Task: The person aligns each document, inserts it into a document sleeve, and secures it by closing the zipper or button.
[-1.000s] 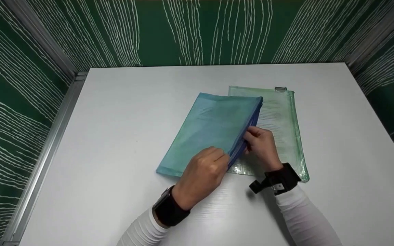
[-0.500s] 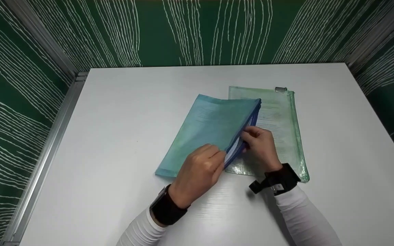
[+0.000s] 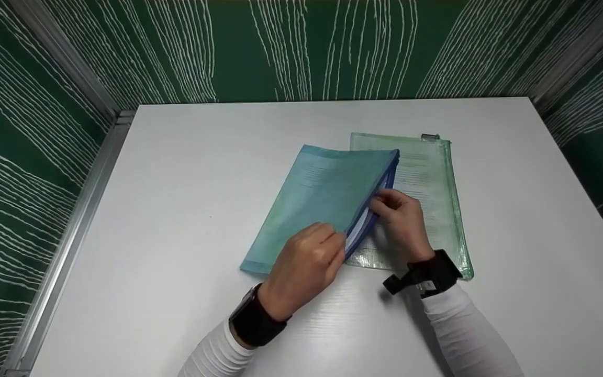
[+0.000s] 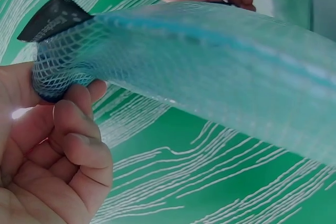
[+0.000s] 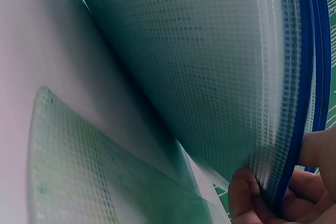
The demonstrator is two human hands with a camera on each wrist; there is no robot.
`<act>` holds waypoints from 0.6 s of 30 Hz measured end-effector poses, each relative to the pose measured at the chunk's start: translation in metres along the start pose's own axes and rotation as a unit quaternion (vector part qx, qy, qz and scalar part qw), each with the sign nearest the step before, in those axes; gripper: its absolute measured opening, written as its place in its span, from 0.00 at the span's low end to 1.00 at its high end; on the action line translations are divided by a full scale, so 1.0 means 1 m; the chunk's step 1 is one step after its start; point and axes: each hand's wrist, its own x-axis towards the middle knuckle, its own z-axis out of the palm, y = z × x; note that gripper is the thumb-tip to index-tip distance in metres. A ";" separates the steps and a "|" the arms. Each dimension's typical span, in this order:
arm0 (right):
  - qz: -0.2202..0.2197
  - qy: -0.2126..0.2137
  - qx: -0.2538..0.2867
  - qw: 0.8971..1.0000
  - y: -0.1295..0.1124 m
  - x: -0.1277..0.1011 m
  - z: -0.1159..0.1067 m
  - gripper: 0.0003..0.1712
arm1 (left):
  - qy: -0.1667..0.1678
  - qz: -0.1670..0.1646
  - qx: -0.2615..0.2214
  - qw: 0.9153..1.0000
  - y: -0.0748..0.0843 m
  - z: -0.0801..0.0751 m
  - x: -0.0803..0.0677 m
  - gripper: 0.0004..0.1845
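Green patterned walls enclose the white table, where the blue mesh pouch lies across a green mesh pouch. Since a second ago its zipped edge has gaped wider, showing white paper. The left hand pinches the near corner while the right hand grips the zipper edge, so the opening seems underway.

Staged recording booth, bare white table, green line-patterned backdrop walls, aluminium frame rail

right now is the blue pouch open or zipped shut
Open: the blue pouch gapes along its zipper edge, white paper showing inside.

Even, bright light, soft shadows; wrist views blurred, perhaps from closeness.
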 end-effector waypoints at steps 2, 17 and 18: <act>0.006 0.007 0.015 1.000 0.000 0.002 -0.001 0.18 | -0.001 0.001 0.000 1.000 0.001 -0.001 0.000 0.11; 0.002 0.084 0.089 0.992 -0.004 0.006 -0.011 0.17 | -0.059 0.015 0.004 0.998 0.014 0.010 -0.005 0.18; 0.003 0.088 0.100 0.991 -0.005 0.007 -0.012 0.16 | -0.067 0.017 0.005 0.998 0.015 0.012 -0.005 0.18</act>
